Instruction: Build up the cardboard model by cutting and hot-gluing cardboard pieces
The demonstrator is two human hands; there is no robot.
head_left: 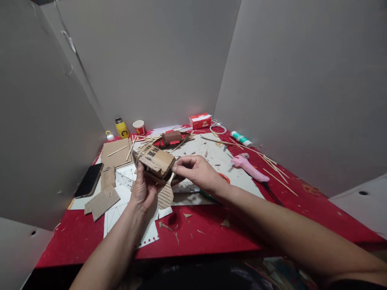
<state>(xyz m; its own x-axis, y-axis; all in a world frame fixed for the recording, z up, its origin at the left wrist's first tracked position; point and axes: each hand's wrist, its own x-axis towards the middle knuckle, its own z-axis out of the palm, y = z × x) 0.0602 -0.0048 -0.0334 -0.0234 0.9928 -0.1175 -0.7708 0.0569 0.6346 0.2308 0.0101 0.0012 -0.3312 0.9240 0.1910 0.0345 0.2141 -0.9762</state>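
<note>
A cardboard model boat [159, 159] with a curved cabin roof printed with black characters is held above the table. My left hand [143, 189] grips it from below and the near side, thumb against the roof edge. At the model's right end, my right hand [196, 171] pinches the thin handle of a cardboard paddle [165, 197]. The paddle's ribbed blade points down, beneath the hull. Whether the handle touches the hull I cannot tell. Behind stands a second, brown model boat [172, 138]. Scissors [187, 189] lie partly under my right hand.
A pink glue gun [249, 167] lies on the right near thin sticks [276, 169]. Cardboard scraps [102, 201] and a phone [89, 180] are on the left. A yellow bottle [122, 128], paper cup [139, 127] and red box [200, 120] stand at the back.
</note>
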